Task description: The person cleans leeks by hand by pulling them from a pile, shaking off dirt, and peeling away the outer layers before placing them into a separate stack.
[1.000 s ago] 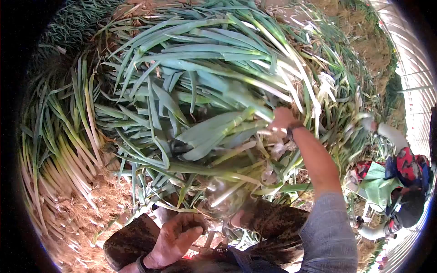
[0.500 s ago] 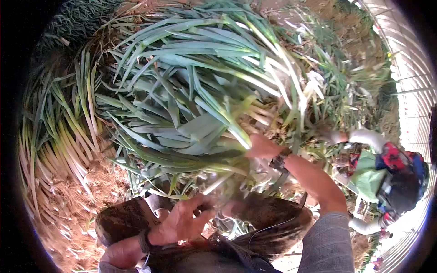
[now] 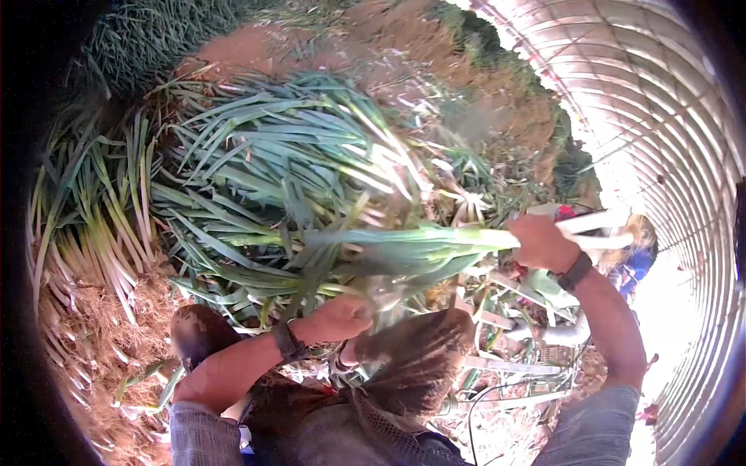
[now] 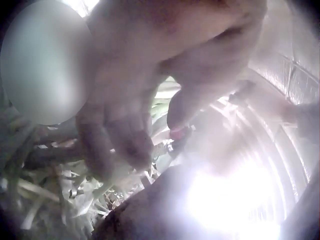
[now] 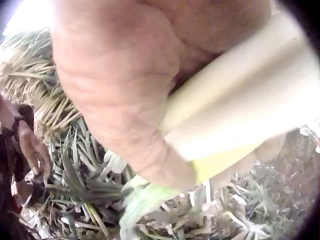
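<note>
My right hand point(image 3: 540, 241) grips a few large green onions point(image 3: 458, 237) by their white stalks, raised in front of me at the right. Their green leaves trail left over the pile, and the root ends stick out past the hand. Up close in the right wrist view, the thumb and fingers wrap round the thick white stalks point(image 5: 240, 100). Above my knees is my left hand point(image 3: 338, 318), near the lower edge of the leaves. In the left wrist view its fingers point(image 4: 130, 142) hang loosely bent, a gap showing between them and the thumb, with nothing held.
A large pile of green onions point(image 3: 272, 147) lies ahead. More stand bundled at the left point(image 3: 93, 210), with brown roots point(image 3: 101, 326) below. Loose trimmings litter the ground at the right. Another person's white sleeve point(image 3: 563, 332) shows beyond my right arm, under the ribbed greenhouse cover point(image 3: 637, 78).
My right hand has drawn the green onions from the pile and swung them up to the right. My left hand has moved slightly up and right. The head view has turned rightward.
</note>
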Tool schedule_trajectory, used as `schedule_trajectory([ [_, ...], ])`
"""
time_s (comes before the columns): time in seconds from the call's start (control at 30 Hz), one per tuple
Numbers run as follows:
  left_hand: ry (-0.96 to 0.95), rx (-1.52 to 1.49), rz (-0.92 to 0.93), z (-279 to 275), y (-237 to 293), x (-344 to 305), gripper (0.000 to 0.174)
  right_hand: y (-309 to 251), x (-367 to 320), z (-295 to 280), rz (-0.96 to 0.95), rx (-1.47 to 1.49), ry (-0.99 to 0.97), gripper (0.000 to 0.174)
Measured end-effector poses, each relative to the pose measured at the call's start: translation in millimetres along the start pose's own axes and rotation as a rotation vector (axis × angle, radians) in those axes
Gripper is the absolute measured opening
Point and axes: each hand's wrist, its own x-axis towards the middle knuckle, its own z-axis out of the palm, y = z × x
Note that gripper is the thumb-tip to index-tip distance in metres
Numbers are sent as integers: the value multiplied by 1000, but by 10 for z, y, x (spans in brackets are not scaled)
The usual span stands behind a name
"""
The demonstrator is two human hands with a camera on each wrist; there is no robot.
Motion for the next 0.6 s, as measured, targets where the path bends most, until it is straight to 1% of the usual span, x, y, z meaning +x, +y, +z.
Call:
schedule_trajectory([
  [0.03, -48, 56, -130, -20, 237, -31, 28, 8, -157, -124, 6, -16, 106, 30],
  [0.07, -47, 68, -111, -11, 299, -22, 28, -25, -252, -336, 34, -63, 102, 32],
  [0.13, -80, -105, -260, -3, 396, 9, 30, -116, -386, -610, 74, -54, 216, 31],
  [0.17, -96, -59, -229, -48, 563, -2, 32, -156, -417, -657, 83, -67, 234, 31],
  [0.2, -83, -44, -216, -44, 483, 64, 32, -183, -393, -666, 84, -33, 366, 30],
  [0.23, -10, -149, 35, -37, 278, 186, 35, -228, -330, -653, 78, 5, 499, 30],
  [0.27, 59, -253, 284, -44, 176, 219, 37, -314, -221, -583, 96, 78, 561, 30],
  [0.3, 143, -336, 20, -191, 736, 63, 41, -449, -73, -511, 111, 157, 624, 31],
  [0.33, 225, -405, -28, -288, 872, 82, 52, -679, 87, -486, 126, 284, 625, 34],
  [0.37, 360, -417, 19, -372, 764, 198, 62, -959, 256, -498, 180, 548, 507, 37],
  [0.4, 495, -427, 64, -458, 638, 287, 74, -1150, 501, -292, 98, 639, 549, 42],
  [0.43, 524, -554, 39, -534, 822, 185, 81, -1504, 684, -188, 79, 891, 512, 44],
  [0.47, 558, -684, 17, -583, 992, 73, 88, -1802, 830, 0, -61, 1009, 572, 45],
  [0.5, 735, -792, -45, -605, 775, 129, 104, -2034, 1017, 179, -276, 1018, 452, 43],
  [0.53, 1019, -782, -7, -702, 405, 254, 83, -2305, 1155, 375, -402, 868, 462, 41],
  [0.57, 1110, -619, 58, -787, 251, 100, 66, -2456, 1117, 426, -383, 705, 450, 36],
  [0.6, 1178, -460, 107, -811, 97, -72, 53, -2586, 1035, 490, -353, 548, 428, 32],
])
